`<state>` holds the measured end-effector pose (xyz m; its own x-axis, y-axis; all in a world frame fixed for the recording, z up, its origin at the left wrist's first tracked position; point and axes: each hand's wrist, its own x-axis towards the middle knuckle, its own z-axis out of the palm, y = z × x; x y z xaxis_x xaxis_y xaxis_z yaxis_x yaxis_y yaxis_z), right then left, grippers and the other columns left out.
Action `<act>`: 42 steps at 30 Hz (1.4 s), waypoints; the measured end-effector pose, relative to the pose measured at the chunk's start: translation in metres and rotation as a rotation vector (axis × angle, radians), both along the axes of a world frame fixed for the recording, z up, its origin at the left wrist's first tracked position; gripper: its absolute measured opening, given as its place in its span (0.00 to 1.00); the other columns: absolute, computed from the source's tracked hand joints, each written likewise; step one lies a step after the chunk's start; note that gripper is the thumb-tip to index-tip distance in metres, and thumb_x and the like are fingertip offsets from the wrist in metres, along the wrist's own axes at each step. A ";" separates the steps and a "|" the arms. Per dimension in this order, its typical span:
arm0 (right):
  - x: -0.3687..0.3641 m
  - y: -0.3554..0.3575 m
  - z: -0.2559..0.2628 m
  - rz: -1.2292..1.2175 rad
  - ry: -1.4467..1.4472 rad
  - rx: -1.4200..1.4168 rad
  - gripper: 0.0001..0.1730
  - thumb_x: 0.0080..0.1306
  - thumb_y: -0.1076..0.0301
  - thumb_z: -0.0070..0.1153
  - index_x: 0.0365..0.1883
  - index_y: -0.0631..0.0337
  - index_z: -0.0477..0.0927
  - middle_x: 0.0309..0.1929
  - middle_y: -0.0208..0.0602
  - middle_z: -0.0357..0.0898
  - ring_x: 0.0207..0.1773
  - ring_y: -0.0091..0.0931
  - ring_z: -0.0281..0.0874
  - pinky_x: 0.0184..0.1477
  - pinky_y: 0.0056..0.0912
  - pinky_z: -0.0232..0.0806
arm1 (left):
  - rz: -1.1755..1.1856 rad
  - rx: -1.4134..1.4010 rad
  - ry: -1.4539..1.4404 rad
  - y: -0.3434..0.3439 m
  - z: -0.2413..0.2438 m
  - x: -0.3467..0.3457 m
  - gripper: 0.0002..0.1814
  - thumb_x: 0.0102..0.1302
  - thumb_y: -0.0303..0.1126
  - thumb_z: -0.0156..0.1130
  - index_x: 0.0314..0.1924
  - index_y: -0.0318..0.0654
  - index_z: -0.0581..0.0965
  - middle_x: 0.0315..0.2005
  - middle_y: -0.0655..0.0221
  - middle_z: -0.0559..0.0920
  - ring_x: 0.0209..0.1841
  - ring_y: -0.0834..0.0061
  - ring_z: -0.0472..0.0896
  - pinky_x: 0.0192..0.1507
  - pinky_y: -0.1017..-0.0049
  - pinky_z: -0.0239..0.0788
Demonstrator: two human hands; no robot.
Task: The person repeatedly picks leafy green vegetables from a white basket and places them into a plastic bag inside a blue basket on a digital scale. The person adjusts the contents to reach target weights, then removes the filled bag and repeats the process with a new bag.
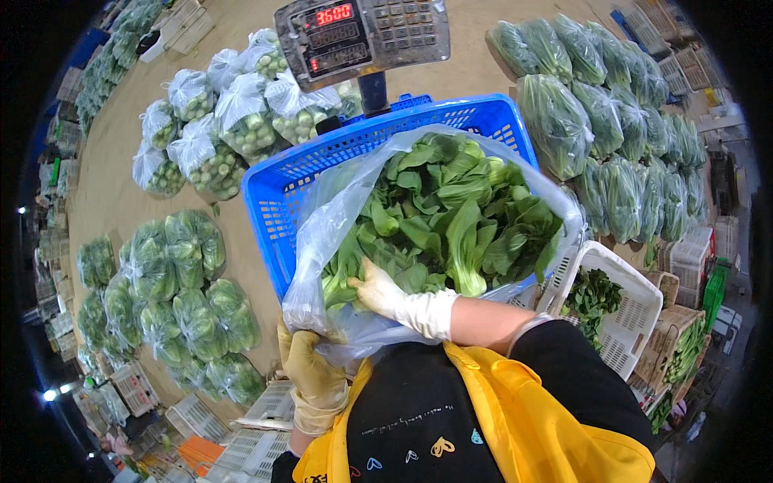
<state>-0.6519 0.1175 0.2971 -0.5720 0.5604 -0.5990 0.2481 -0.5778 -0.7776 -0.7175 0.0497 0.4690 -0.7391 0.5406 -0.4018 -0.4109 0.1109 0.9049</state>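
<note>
A blue plastic basket (270, 199) sits below a digital scale display (362, 36) with lit red digits. Inside the basket is a clear plastic bag (329, 205), its mouth spread wide and full of green bok choy (468, 241). My left hand (311, 368), in a pale rubber glove, grips the bag's near left edge. My right hand (386, 293), gloved too, reaches into the bag, thumb and a finger at the pale stem of a bok choy (339, 287) near its left side. The other fingers of the right hand are partly hidden, so its hold is unclear.
Tied bags of vegetables (199, 151) cover the floor at the left, with leafy ones (175, 290) nearer. More long bagged greens (552, 127) lie at the right. A white plastic crate (640, 296) with loose leaves stands close at my right. Further crates (263, 453) are at the lower left.
</note>
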 end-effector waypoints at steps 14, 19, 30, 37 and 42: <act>-0.029 0.044 0.067 0.441 -0.243 0.241 0.31 0.63 0.53 0.48 0.55 0.70 0.64 0.47 0.58 0.76 0.52 0.45 0.75 0.54 0.41 0.66 | -0.079 0.106 -0.090 0.010 0.004 -0.013 0.24 0.49 0.20 0.41 0.48 0.30 0.72 0.36 0.65 0.76 0.33 0.74 0.75 0.33 0.79 0.70; -0.013 0.053 0.045 0.594 0.004 0.266 0.42 0.63 0.49 0.47 0.64 0.74 0.55 0.58 0.63 0.66 0.62 0.46 0.64 0.63 0.36 0.59 | -0.187 0.089 -0.094 0.019 -0.002 0.001 0.28 0.46 0.18 0.43 0.52 0.30 0.70 0.31 0.62 0.77 0.27 0.72 0.75 0.30 0.76 0.71; 0.189 0.211 0.116 0.340 -1.242 1.099 0.22 0.57 0.57 0.57 0.51 0.51 0.75 0.47 0.48 0.76 0.54 0.41 0.72 0.55 0.48 0.62 | -0.270 -0.012 -0.332 0.046 0.003 -0.034 0.22 0.59 0.38 0.58 0.52 0.36 0.73 0.35 0.69 0.78 0.32 0.76 0.75 0.32 0.76 0.68; 0.200 0.257 0.175 -0.333 -0.416 1.060 0.19 0.68 0.55 0.48 0.36 0.66 0.77 0.30 0.46 0.77 0.34 0.29 0.74 0.39 0.32 0.65 | -0.219 0.287 -0.066 0.040 0.023 -0.041 0.17 0.65 0.37 0.55 0.50 0.36 0.73 0.38 0.68 0.79 0.32 0.82 0.76 0.28 0.81 0.68; 0.236 0.209 0.222 0.017 -0.690 1.031 0.36 0.60 0.48 0.57 0.59 0.64 0.67 0.51 0.53 0.75 0.56 0.41 0.72 0.56 0.35 0.63 | -0.113 0.263 -0.109 0.018 0.024 -0.038 0.16 0.64 0.38 0.58 0.47 0.37 0.74 0.36 0.70 0.79 0.30 0.85 0.76 0.28 0.84 0.69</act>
